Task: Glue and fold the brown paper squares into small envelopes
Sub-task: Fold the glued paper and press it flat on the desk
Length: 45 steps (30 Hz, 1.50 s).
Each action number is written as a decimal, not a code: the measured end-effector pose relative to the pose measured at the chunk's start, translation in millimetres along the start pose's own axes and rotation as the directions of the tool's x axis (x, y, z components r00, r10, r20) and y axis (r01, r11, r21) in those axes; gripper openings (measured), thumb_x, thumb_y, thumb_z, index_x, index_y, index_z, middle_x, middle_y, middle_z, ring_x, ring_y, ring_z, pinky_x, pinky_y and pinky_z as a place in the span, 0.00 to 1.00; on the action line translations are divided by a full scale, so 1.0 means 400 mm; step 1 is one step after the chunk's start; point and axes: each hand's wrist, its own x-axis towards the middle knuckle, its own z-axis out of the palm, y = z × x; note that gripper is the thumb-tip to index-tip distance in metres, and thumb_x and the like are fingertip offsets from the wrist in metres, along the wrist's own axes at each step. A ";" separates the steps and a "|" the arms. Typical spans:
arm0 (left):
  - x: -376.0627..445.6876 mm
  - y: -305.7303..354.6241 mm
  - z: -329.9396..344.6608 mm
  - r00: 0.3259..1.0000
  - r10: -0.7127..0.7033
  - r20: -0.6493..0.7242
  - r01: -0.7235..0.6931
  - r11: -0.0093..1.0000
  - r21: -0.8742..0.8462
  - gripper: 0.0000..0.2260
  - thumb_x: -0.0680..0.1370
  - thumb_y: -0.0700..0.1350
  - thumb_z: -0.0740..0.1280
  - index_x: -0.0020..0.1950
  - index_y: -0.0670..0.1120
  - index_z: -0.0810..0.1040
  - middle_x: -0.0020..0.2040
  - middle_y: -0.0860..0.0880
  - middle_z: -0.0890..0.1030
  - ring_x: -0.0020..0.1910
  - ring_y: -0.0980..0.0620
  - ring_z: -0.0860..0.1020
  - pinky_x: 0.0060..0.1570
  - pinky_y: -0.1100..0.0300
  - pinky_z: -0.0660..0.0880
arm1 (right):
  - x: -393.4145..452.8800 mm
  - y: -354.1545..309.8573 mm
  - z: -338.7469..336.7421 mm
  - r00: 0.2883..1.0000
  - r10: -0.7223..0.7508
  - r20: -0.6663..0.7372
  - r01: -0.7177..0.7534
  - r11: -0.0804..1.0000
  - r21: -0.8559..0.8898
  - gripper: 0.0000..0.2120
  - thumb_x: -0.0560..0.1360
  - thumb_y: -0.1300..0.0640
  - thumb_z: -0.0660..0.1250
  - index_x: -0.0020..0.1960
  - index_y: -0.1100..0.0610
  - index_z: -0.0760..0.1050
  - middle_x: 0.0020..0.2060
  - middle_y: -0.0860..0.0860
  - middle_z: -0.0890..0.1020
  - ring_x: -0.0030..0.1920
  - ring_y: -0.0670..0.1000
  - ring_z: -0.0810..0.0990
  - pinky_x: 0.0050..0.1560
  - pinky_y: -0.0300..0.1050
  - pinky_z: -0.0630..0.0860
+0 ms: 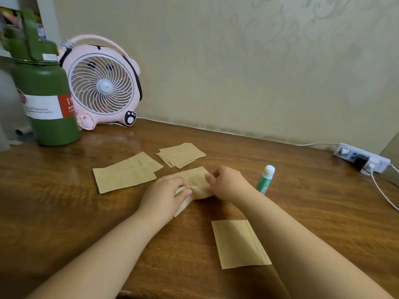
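Observation:
A brown paper square (194, 180) lies in the middle of the wooden table (64, 201), partly folded and bulging. My left hand (165, 194) presses on its left part with fingers curled over the fold. My right hand (226, 180) pinches its right edge. A green glue stick (266, 179) with a white cap stands upright just right of my right hand. A stack of brown squares (181, 155) sits behind the hands. Folded brown pieces (125, 175) lie to the left. One folded piece (237, 244) lies near me, under my right forearm.
A tall green bottle (45, 100) and a pink desk fan (101, 83) stand at the back left against the wall. A white power strip (362, 158) with plugs and a white cable (384, 190) lies at the far right.

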 end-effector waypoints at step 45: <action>-0.283 0.095 -0.001 0.895 0.418 0.154 -0.414 0.908 -0.055 0.14 0.78 0.47 0.60 0.53 0.42 0.82 0.53 0.51 0.79 0.54 0.53 0.75 0.54 0.60 0.71 | -0.310 0.285 0.017 0.951 0.156 -0.266 0.002 0.859 0.512 0.09 0.74 0.46 0.66 0.42 0.51 0.79 0.30 0.56 0.82 0.28 0.51 0.78 0.35 0.47 0.75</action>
